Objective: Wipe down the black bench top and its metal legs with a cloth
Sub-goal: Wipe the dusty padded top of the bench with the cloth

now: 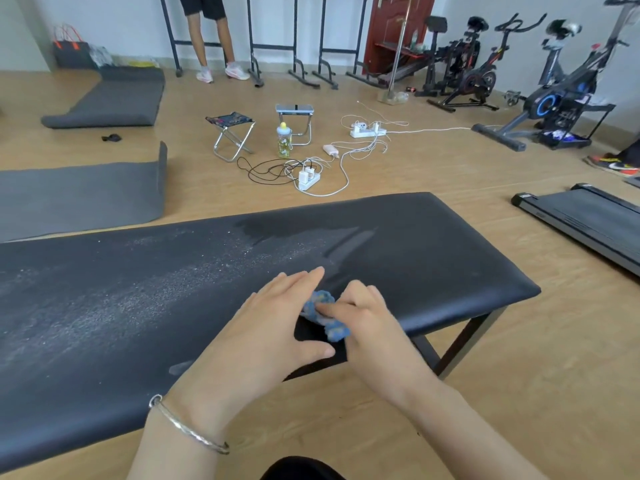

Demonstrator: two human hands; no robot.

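Observation:
A long black padded bench top (433, 244) runs across the view, dusted with pale specks on its left half and marked by a darker damp patch near the far edge. Its dark metal leg (467, 341) shows under the right end. A small blue cloth (325, 306) lies bunched on the near edge of the bench. My left hand (273, 327), with a silver bangle at the wrist, lies over the cloth's left side with straight fingers. My right hand (370, 317) grips the cloth from the right, thumb laid across it.
Grey exercise mats (79, 199) lie on the wooden floor to the left. Beyond the bench are two folding stools (230, 128), a bottle (284, 140), power strips and tangled cables (308, 174). Exercise bikes (561, 95) and a treadmill (585, 216) stand right. A person's legs (211, 39) show at the back.

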